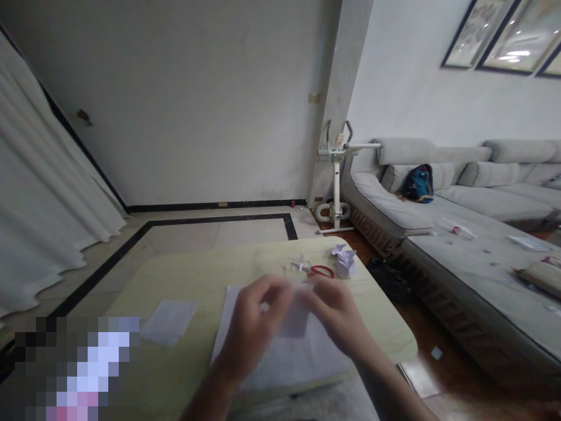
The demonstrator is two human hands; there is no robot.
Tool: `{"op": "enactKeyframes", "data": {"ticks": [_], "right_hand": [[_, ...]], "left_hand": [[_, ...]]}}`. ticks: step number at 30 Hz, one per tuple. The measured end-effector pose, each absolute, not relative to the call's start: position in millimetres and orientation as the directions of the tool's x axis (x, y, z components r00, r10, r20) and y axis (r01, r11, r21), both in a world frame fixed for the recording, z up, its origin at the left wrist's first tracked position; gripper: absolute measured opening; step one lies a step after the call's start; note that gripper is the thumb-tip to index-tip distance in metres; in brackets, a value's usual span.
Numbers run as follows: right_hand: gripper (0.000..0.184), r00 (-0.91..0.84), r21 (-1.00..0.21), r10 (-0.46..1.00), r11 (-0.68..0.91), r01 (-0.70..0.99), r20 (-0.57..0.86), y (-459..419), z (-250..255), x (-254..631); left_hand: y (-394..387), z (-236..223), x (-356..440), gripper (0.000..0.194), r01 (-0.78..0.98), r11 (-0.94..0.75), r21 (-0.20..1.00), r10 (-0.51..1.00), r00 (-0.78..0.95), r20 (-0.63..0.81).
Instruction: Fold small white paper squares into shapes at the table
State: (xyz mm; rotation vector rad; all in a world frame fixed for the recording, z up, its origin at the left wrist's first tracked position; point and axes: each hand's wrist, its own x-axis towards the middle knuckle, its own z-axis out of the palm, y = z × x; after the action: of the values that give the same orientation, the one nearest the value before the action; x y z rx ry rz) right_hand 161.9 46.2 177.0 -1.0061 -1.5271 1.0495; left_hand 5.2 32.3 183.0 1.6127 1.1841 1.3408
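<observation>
A small pale lilac sheet of paper (295, 318) hangs between my two hands above a larger white sheet (284, 365) on the table. My left hand (260, 310) pinches its upper left side, the fingers curled and smeared by motion. On the upper right, my right hand (335, 307) is closed on the same sheet. Just beyond my fingertips lie red-handled scissors (322, 271). Folded or crumpled lilac paper (346, 263) sits near the far right corner. Off to the left rests a stack of thin pale paper (169, 321).
The pale yellow table (193, 272) has rounded corners. To its right are a black plastic bag (390, 280) on the floor and a long grey sofa (460, 275) with a blue backpack (418, 184). A white exercise machine (336, 187) stands behind. A blurred-out patch covers the lower left.
</observation>
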Motion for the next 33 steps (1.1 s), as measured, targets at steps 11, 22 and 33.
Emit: {"op": "enactKeyframes", "data": {"ticks": [11,22,33], "right_hand": [[0.024,-0.049,-0.954,0.980,0.178,-0.240,0.195,200,167,123],[0.023,-0.104,-0.922,0.994,-0.075,-0.379,-0.038,269,57,88],[0.032,-0.121,-0.806,0.960,-0.278,-0.523,-0.252,269,44,97]], "left_hand": [[183,180,-9,0.016,-0.008,-0.260,0.966,0.957,-0.133,0.257],[251,61,-16,0.022,-0.487,-0.021,0.873,0.969,-0.224,-0.102],[250,39,-10,0.023,-0.565,0.153,0.811,0.974,-0.051,-0.219]]}}
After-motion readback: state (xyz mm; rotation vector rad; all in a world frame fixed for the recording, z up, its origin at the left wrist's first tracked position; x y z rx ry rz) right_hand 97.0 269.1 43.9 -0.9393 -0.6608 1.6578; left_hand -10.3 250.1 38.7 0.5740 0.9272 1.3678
